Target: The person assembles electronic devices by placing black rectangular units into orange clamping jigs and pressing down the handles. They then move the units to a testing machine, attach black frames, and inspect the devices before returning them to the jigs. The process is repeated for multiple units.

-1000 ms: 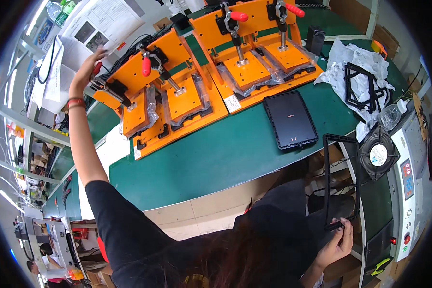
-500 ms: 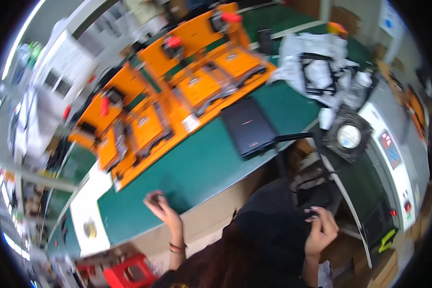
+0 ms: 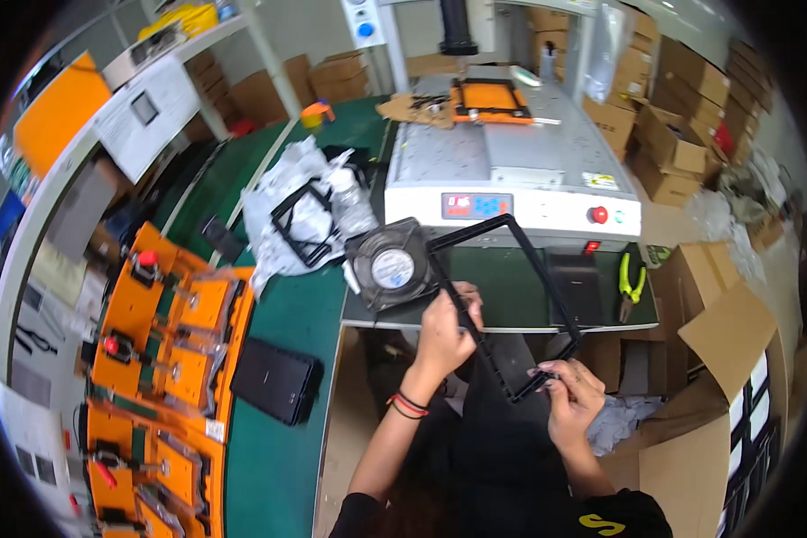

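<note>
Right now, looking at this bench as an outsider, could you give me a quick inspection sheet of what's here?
Surface: green bench mat, part bare.
Job's things: black rectangular frame, held up in front of the person.
Clutter: round fan, black tablet, orange clamp jigs, more frames on white wrapping, yellow-handled pliers.
Hands: left hand grips the frame's left side, right hand its lower corner.
Cables: nothing seen.
Surroundings: grey machine with red button, cardboard boxes.
</note>
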Tool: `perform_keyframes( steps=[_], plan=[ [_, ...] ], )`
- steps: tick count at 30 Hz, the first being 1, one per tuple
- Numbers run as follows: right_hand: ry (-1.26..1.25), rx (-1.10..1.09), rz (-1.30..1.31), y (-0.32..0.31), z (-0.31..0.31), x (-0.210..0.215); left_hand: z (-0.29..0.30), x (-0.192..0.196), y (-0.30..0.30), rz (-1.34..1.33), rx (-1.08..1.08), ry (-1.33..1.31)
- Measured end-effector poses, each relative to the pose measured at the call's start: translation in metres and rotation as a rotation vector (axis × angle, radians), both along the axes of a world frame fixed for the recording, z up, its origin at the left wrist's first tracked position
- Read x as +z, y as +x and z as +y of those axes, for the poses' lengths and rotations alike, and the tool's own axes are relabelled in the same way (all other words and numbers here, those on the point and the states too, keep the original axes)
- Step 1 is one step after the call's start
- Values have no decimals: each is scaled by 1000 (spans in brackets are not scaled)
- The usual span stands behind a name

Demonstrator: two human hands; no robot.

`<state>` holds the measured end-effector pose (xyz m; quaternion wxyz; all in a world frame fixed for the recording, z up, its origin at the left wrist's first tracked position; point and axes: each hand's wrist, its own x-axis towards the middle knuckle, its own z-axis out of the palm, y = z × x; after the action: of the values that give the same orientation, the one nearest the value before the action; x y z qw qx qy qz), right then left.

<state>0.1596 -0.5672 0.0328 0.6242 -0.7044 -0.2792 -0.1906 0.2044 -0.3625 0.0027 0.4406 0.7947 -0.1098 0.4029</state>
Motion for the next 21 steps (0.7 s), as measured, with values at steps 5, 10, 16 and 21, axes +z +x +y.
perform_keyframes(
  steps=[5, 10, 16, 21],
  plan=[
    [351, -136, 252, 20, -25, -1, -37, -28, 49, 405, -213, -94],
    [715, -132, 310, 46, -31, -14, -31, -32, 44, 312, -172, 88],
    [702, -156, 299, 48, -12, -22, -28, -28, 42, 387, -187, 83],
    [775, -26, 487, 51, -1, -26, -36, -32, 42, 432, -136, -23]
  ],
)
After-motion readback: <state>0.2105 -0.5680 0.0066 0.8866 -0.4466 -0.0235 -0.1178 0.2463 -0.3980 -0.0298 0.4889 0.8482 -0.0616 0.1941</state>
